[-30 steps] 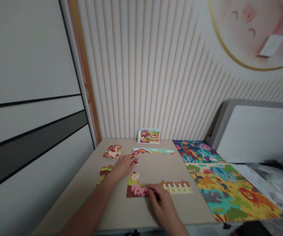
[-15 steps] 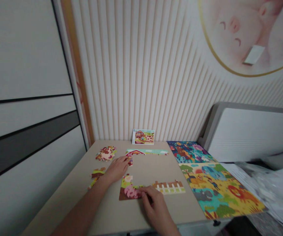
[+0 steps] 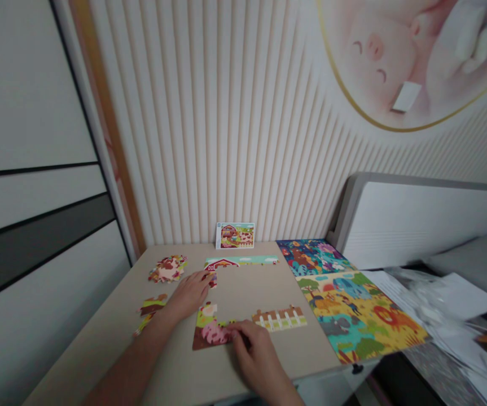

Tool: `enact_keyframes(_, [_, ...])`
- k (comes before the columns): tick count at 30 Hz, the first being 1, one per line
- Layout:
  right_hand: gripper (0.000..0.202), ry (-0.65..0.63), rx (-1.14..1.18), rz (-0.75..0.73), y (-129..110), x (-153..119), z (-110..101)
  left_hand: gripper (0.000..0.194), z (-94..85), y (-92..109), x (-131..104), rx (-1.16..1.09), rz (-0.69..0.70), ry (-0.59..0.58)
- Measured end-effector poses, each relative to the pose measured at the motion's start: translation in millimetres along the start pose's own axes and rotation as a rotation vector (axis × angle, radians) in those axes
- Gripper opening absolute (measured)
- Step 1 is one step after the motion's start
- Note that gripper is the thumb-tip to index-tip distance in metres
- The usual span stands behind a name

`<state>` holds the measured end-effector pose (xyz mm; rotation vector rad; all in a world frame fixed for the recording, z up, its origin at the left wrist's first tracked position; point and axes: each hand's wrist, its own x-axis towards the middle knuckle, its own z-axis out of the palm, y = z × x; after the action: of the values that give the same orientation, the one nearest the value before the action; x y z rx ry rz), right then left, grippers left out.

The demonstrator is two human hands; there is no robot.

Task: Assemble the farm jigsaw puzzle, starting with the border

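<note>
My left hand [image 3: 192,290] rests on puzzle pieces below the barn roof strip [image 3: 243,261], its fingers together over a piece at the puzzle's left side. My right hand [image 3: 254,347] is closed, thumb and index finger at the right end of the pink pig corner section [image 3: 211,334]; whether a piece is between them is hidden. Right of those fingers lies the white fence section [image 3: 281,319], apart from the pig section. A heap of loose pieces [image 3: 168,269] and a smaller group of pieces [image 3: 152,306] lie left of my left hand.
The farm picture card [image 3: 235,235] stands against the ribbed wall. Two finished puzzles, a dark blue one [image 3: 315,257] and a yellow safari one [image 3: 359,316], cover the table's right side. Papers and plastic [image 3: 433,304] lie beyond it.
The whole view has shifted, so the table and hands appear farther left. Both hands stay at nearly the same places on the puzzle.
</note>
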<state>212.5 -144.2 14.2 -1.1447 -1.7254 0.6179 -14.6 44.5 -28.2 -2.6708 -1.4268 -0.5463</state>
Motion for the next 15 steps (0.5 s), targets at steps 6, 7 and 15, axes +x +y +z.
enact_keyframes(6, [0.025, -0.03, -0.277, -0.077, 2, -3, -40, 0.044, 2.2, -4, 1, -0.025, 0.007, 0.013])
enact_keyframes(7, [0.025, -0.014, -0.345, -0.058, 7, -4, -52, 0.043, 2.8, -5, 1, -0.036, 0.01, 0.024])
enact_keyframes(15, [0.027, 0.085, -0.642, 0.029, 51, -14, -119, 0.041, 13.1, -21, 2, -0.057, 0.045, 0.075])
